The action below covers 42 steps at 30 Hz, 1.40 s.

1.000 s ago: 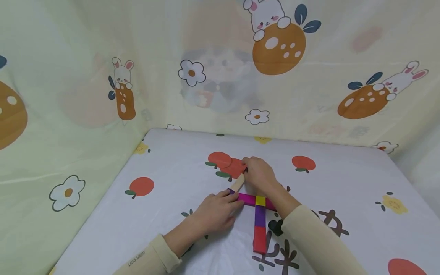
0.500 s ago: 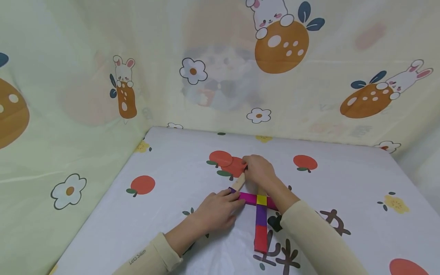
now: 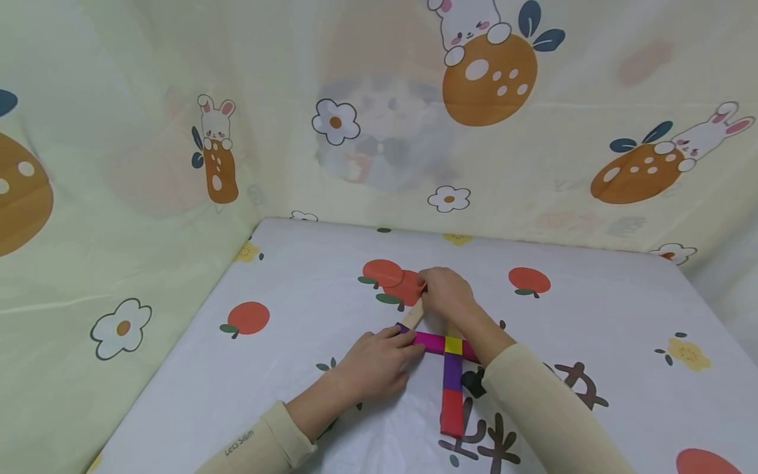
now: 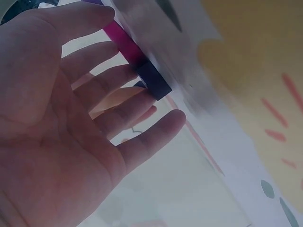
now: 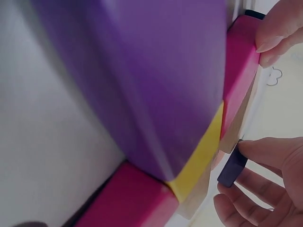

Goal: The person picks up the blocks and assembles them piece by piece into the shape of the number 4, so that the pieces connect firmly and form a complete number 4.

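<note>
In the head view my left hand (image 3: 376, 368) rests its nearly straight fingers on the left end of a row of coloured blocks. Those fingertips touch a magenta block (image 3: 431, 342) and a dark purple end block (image 4: 154, 81). Beyond the row, my right hand (image 3: 448, 296) pinches a small dark blue block (image 5: 232, 170) between thumb and fingers, at the far end of a slanting wooden block (image 3: 414, 316). A yellow block (image 3: 453, 345) marks the junction, from which a purple block (image 3: 453, 372) and a red block (image 3: 452, 411) extend towards me.
Another wooden block (image 3: 453, 328) shows just behind the yellow one, partly hidden by my right arm. The white cloth (image 3: 308, 289) carries printed fruit and dark lettering. A patterned curtain (image 3: 379, 178) stands along the back and left.
The head view has shifted slightly. My right wrist has moved a little, uncovering part of the wooden block behind the yellow one. Both hands otherwise keep their places at the blocks.
</note>
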Motion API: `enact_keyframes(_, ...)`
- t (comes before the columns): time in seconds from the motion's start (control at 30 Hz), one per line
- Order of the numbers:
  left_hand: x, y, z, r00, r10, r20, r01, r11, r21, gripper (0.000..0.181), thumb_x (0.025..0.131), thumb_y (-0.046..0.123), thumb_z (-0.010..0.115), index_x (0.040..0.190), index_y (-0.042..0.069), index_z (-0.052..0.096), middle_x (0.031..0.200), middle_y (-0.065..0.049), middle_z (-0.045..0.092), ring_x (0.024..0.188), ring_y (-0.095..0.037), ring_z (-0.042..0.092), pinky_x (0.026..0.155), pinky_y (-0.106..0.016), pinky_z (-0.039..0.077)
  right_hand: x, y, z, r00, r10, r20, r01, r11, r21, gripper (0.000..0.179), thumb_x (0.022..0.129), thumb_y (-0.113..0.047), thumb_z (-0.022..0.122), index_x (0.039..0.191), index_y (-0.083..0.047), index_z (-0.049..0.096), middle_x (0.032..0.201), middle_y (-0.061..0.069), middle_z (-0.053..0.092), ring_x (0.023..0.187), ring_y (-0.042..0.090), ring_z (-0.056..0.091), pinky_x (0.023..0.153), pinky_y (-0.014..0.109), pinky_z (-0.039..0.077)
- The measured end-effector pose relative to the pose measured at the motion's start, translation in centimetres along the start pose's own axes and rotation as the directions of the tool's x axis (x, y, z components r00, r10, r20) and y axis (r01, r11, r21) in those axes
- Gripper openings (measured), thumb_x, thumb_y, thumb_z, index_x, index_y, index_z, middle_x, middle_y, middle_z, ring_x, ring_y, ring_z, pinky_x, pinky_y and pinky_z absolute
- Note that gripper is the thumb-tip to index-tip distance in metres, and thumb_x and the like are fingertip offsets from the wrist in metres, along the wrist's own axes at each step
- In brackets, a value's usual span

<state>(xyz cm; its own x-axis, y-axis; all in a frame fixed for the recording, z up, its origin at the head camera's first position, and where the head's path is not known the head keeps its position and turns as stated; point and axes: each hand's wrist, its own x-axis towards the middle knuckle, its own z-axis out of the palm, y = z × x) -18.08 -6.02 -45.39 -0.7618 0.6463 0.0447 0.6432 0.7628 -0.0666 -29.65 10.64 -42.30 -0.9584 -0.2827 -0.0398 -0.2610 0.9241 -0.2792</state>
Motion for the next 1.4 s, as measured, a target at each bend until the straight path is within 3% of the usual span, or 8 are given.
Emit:
enact_keyframes(0.3,0.1,0.3,0.0,0.999,0.019,-0.033,-0.018,1.0,0.008,0.051,0.092,0.039,0.075,0.141,0.028,0.065,0.146,0.004,0.063,0.131,-0.02,0.058,0.087,-0.033,0.061,-0.2,0.5,0.0,1.0,-0.009,-0.009,0.009,1.0,0.02,0.018,0.094,-0.006,0.065,0.108,-0.005,0.076,0.106,0.012,0.075,0.093,0.028,0.063,0.087,0.045,0.057)
enact_keyframes(0.73,0.3,0.8,-0.2,1.0,0.024,-0.018,-0.024,1.0,0.007,0.05,0.093,0.039,0.074,0.142,0.029,0.064,0.145,0.005,0.063,0.13,-0.018,0.058,0.087,-0.03,0.06,-1.0,0.8,-0.2,1.0,0.016,0.025,-0.017,0.999,0.031,0.019,0.092,-0.004,0.065,0.107,-0.006,0.076,0.109,0.013,0.075,0.094,0.028,0.063,0.087,0.046,0.056)
enact_keyframes(1.0,0.4,0.8,-0.1,0.999,0.03,-0.02,-0.03,1.0,0.001,0.049,0.094,0.037,0.073,0.141,0.028,0.065,0.146,0.004,0.063,0.13,-0.018,0.059,0.086,-0.032,0.061,-1.3,1.1,-0.6,0.999,0.025,0.032,-0.026,0.999,0.043,0.028,0.094,-0.007,0.062,0.119,-0.006,0.074,0.115,0.014,0.072,0.1,0.03,0.062,0.091,0.048,0.056)
enact_keyframes(1.27,0.4,0.6,-0.5,0.999,-0.009,0.047,0.01,1.0,-0.016,0.051,0.094,0.038,0.073,0.143,0.027,0.063,0.148,0.003,0.062,0.134,-0.021,0.059,0.096,-0.036,0.059,-2.8,1.3,-1.7,0.999,0.046,-0.002,-0.046,0.997,0.063,0.037,0.098,-0.013,0.062,0.133,-0.007,0.068,0.133,0.02,0.066,0.12,0.037,0.062,0.103,0.055,0.053)
enact_keyframes(1.4,0.4,0.4,-0.6,0.998,-0.027,0.057,0.029,0.999,-0.031,0.052,0.093,0.038,0.075,0.143,0.027,0.063,0.146,0.003,0.062,0.134,-0.023,0.059,0.098,-0.039,0.058,-3.5,1.5,-2.0,0.998,0.06,-0.007,-0.059,0.997,0.045,0.037,0.099,-0.016,0.062,0.134,-0.009,0.067,0.135,0.02,0.065,0.125,0.04,0.061,0.101,0.056,0.054)
